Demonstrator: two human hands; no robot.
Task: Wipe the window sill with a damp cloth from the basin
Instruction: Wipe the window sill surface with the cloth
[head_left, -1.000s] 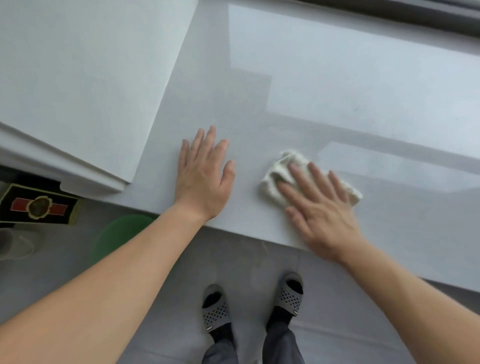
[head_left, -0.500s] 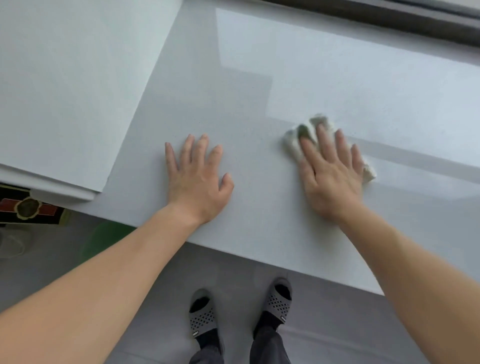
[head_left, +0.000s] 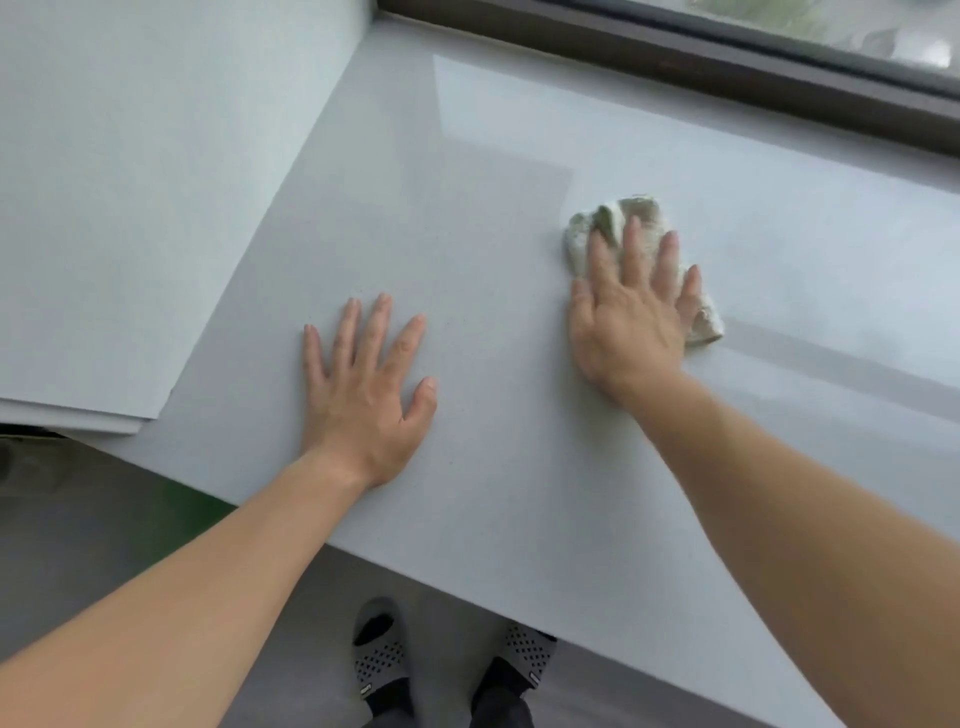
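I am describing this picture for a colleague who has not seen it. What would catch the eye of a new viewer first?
First, the two bare hands pressed flat on the pale window sill: the left hand lies empty near the middle, and the right hand presses a crumpled whitish cloth further right. Next, the dark window frame along the top, and the grey slippers on the floor below the sill's edge.
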